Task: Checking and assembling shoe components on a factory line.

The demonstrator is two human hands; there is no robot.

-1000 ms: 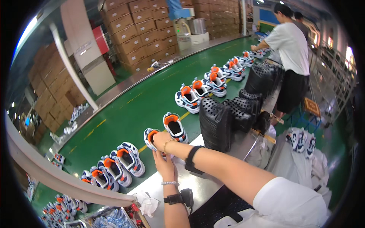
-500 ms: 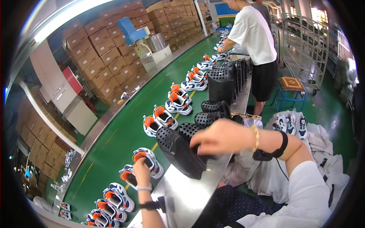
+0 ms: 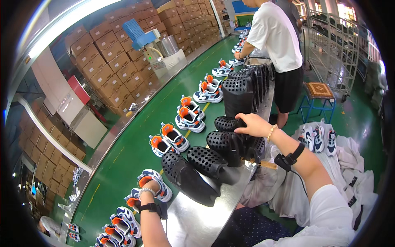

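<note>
My left hand [image 3: 150, 185] reaches into the opening of a white, navy and orange sneaker [image 3: 161, 187] on the near part of the green belt. Its fingers are hidden inside the shoe. Another such sneaker [image 3: 133, 201] sits just left of it. My right hand [image 3: 256, 125] is closed round the end of a black perforated shoe form [image 3: 226, 123], thumb on top and fingers at the side. Nearer to me, another black form [image 3: 222, 142] stands below that one. Two more forms, a long one [image 3: 187, 177] and one beside it [image 3: 205, 159], lean over the metal ledge [image 3: 193, 214].
Pairs of sneakers [image 3: 190, 117] line the green belt [image 3: 111, 164]. More black forms [image 3: 238, 96] stand in a row farther along. A person in a white shirt [image 3: 276, 37] works beyond them. A blue stool [image 3: 317, 96] and sneakers on white cloth [image 3: 319, 138] are at right.
My right hand has moved away from the nearer forms to grip a farther one. My left hand has gone deeper into the sneaker. Shoes on the belt have shifted slightly nearer.
</note>
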